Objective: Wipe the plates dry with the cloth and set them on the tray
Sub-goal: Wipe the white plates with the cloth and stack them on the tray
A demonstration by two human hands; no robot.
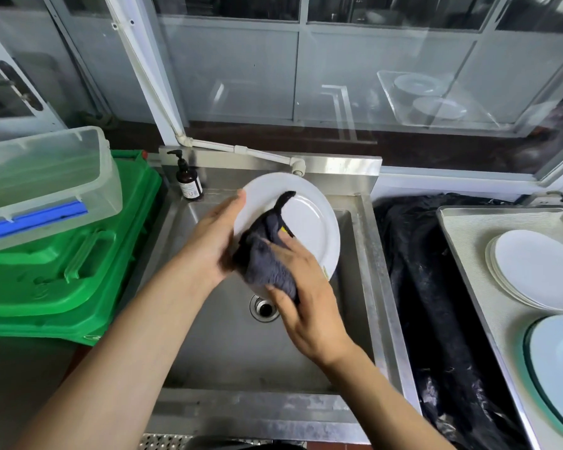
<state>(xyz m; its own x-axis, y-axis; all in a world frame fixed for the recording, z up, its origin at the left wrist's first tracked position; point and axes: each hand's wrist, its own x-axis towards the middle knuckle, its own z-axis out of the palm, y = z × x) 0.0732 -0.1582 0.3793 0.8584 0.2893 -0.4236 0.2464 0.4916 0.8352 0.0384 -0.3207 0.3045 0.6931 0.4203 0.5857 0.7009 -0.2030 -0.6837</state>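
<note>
One white plate [306, 222] tilts over the sink [364, 254], left hand [213, 241] gripping its left rim, right hand [301, 284] clutching the cloth [264, 258] against it (tray [468, 241] waits right); wet rim could slip.

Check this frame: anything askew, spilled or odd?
One oddity: the clear plastic bin sits tilted on the green lid, overhanging it. No spills or damage. Left hand holds the plate over the sink; right hand presses the cloth.

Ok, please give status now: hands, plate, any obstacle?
Left hand holds plate over sink. Right hand presses cloth on it. Tray reachable.
</note>
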